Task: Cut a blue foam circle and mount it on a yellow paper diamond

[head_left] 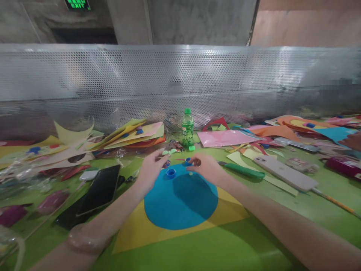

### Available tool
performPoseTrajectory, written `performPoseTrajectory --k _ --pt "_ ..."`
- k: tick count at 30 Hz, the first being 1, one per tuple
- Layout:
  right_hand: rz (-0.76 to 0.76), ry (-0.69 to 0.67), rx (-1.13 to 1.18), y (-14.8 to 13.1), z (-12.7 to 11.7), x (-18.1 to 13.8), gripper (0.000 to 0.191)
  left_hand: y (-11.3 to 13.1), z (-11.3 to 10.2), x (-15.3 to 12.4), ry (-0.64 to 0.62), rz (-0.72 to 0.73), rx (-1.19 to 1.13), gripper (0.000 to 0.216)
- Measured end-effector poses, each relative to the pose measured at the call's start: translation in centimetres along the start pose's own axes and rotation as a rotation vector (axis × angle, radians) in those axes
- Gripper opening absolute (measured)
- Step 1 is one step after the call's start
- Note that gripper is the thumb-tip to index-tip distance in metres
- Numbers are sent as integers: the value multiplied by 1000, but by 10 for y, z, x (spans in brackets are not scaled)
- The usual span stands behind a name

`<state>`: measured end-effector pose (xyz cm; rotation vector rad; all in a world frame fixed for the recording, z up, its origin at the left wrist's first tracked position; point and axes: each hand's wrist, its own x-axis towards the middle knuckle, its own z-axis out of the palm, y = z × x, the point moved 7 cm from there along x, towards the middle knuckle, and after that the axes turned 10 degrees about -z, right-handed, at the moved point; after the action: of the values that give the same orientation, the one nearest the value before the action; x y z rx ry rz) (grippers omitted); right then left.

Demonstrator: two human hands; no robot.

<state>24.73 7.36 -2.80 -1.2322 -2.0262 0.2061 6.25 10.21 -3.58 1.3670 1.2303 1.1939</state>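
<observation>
My left hand (152,167) is closed at the far left edge of a blue paper circle (180,214), with small pale green pieces (168,152) at its fingertips. Something blue shows just under those fingers, partly hidden. My right hand (208,167) has its fingers curled against a small blue cap (187,162) at the circle's far edge. Between the hands, a second blue cap (170,173) rests on the circle, hollow side up. A tiny pale bit (191,173) lies near my right fingers. Yellow paper (141,233) is under the circle.
A green drink bottle (187,128) stands beyond my hands. To the right are a green-handled cutter (244,170) and a pale phone (286,173); a black phone (100,190) lies left. Coloured paper piles line a perforated metal barrier (135,75). Another person's hand (352,141) shows at far right.
</observation>
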Motion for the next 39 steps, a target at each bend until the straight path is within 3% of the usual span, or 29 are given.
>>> performPoseTrajectory --k 3,6,9,12,16,18,19,21,22,25,28,30,35,39 --pt "24 -164 -94 10 12 0 18 -5 -28 18 128 -10 48 27" --pt "6 -251 -53 13 21 -2 12 -16 -51 34 223 -73 -152 22" --pt "-26 -249 -12 12 24 -3 9 -15 -80 36 444 -79 -406 14" --pt "-68 -198 -56 10 22 -3 8 6 -112 30 612 15 -495 11" --pt "-104 -117 -29 -1 15 -3 12 48 -149 13 809 283 -333 10" --pt "-107 -55 4 -7 8 -2 14 60 -149 4 893 379 -66 21" --pt "-100 -27 17 -8 6 -2 16 64 -137 5 830 421 158 26" --pt "-81 18 35 -9 1 -2 18 58 -93 13 549 431 692 34" --pt "-74 35 44 -8 0 -2 18 49 -77 13 506 393 882 40" --pt "-76 53 85 -4 0 -1 19 21 -32 8 239 255 1129 57" --pt "-87 25 129 -4 3 -1 19 14 9 -11 -84 379 1054 47" --pt "-98 15 143 -6 4 -1 19 15 21 -21 -180 430 923 34" --pt "-158 0 195 -17 7 -3 21 15 30 -30 -281 368 600 28" --pt "-232 -30 204 -25 10 -4 23 19 36 -33 -329 300 578 27"
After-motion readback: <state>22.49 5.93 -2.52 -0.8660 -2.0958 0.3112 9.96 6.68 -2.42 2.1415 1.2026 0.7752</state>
